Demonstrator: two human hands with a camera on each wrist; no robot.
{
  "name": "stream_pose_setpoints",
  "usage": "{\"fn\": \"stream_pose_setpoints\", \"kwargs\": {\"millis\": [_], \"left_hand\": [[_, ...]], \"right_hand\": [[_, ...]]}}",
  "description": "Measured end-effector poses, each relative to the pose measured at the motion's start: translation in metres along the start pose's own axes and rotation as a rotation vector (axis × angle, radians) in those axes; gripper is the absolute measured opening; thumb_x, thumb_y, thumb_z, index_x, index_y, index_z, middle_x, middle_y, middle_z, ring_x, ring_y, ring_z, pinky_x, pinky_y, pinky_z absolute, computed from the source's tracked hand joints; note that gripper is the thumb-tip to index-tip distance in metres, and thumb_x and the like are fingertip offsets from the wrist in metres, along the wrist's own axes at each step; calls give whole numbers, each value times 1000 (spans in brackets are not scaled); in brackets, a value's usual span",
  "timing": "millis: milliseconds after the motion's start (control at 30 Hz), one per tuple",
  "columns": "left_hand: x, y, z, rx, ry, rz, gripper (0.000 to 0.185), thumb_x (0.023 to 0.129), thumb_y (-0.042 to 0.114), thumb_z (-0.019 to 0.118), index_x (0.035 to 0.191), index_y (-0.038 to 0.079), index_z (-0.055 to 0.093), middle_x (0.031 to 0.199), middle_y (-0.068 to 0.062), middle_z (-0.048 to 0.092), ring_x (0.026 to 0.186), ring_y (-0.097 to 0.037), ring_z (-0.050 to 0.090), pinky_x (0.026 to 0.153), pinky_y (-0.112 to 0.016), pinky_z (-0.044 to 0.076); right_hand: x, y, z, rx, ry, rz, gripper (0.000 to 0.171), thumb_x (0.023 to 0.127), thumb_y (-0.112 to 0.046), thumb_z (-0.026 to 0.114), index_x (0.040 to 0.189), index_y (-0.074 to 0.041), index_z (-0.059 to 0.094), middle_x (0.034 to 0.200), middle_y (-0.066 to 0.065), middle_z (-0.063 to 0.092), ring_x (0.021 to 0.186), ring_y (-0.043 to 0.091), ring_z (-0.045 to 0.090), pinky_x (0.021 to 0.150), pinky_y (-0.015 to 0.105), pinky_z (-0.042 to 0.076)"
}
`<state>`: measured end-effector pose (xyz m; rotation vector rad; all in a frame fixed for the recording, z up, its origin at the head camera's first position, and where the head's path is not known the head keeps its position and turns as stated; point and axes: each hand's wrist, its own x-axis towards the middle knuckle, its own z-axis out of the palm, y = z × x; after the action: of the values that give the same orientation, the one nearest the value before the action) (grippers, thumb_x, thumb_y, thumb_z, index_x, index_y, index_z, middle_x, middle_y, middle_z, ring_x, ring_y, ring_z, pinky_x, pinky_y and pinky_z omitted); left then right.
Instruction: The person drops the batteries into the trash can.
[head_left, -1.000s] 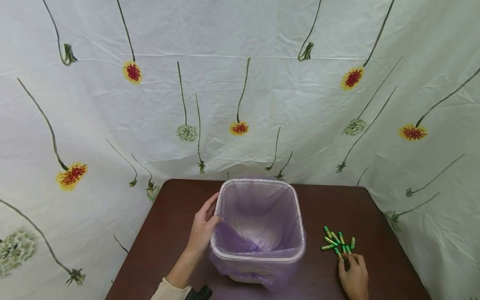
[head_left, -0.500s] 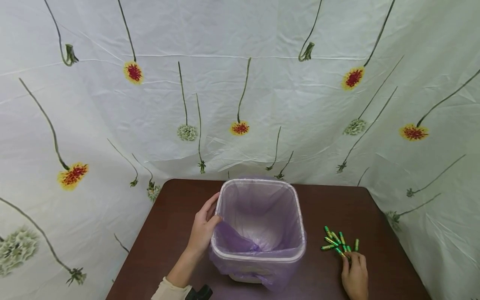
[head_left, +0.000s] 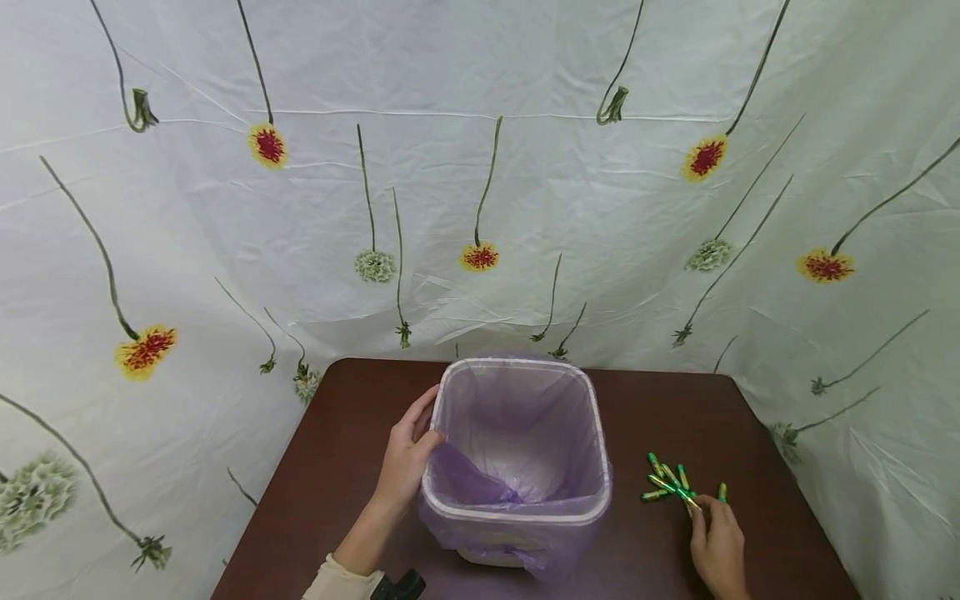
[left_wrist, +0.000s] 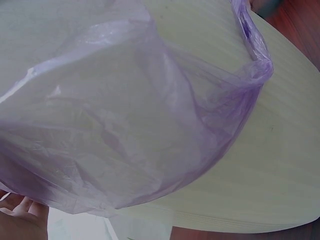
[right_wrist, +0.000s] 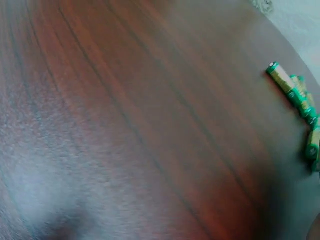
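A white square bin (head_left: 517,517) lined with a purple plastic bag (head_left: 465,483) stands in the middle of the dark wooden table (head_left: 337,475). My left hand (head_left: 405,458) grips the bin's left rim, thumb at the edge. The left wrist view is filled by the purple bag (left_wrist: 125,125) hanging over the pale bin wall (left_wrist: 280,150). Several green batteries (head_left: 663,482) lie in a loose pile right of the bin. My right hand (head_left: 716,542) sits at the pile's near right side, and one battery (head_left: 722,492) sticks out from its fingertips. The right wrist view shows the batteries (right_wrist: 295,92) at its right edge.
A white cloth with printed flowers (head_left: 480,208) hangs behind the table and around its sides. The table's back edge (head_left: 525,367) runs just behind the bin. Bare wood (right_wrist: 125,125) fills most of the right wrist view.
My right hand has slid a little to the right along the pile's near side, and one battery has moved right with its fingertips. The left hand and the bin have stayed put.
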<state>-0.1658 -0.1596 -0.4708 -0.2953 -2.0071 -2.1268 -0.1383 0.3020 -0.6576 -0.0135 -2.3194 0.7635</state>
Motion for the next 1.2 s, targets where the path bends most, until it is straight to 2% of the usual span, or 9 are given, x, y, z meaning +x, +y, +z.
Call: {"fn": "stream_pose_setpoints", "kwargs": {"millis": [167,300,400,633,833,1200], "left_hand": [[0,0,0,-2,-3,2,68,85,-18,49,152,-6,44,154,-23,46,142,-33,43,100,-21,44],[0,0,0,5,3,6,68,85,-17,50,152,-6,44,153,-23,47,141,-34,43,99,-21,45],[-1,0,0,9,4,9,68,85,-16,50,152,-6,44,153,-23,47,141,-34,44,99,-21,45],[0,-1,1,12,2,20,68,85,-17,50,152,-6,45,152,-24,48,140,-36,44,99,-22,45],[0,-1,0,7,0,22,69,84,-17,50,152,-6,44,152,-24,48,140,-36,45,99,-21,45],[0,-1,0,3,4,3,69,85,-16,49,152,-5,44,153,-22,48,140,-33,45,99,-22,45]], "right_hand": [[17,-9,-9,68,21,-87,22,82,17,72,102,8,66,92,21,64,75,30,58,70,31,41],[37,-25,-18,130,-58,-107,22,86,15,70,106,5,66,97,17,64,71,15,50,61,24,39],[52,-39,-24,167,-117,-120,23,89,15,68,109,3,66,100,14,63,72,8,48,57,21,38],[86,-74,-31,260,-157,-216,25,90,16,67,110,1,65,101,8,62,73,8,49,55,17,37],[115,-103,-33,367,-129,-366,32,85,23,66,110,3,66,101,10,64,72,11,49,57,19,37],[155,-148,-37,399,-151,-484,32,85,20,67,110,0,68,106,7,67,87,17,60,80,22,45]]}}
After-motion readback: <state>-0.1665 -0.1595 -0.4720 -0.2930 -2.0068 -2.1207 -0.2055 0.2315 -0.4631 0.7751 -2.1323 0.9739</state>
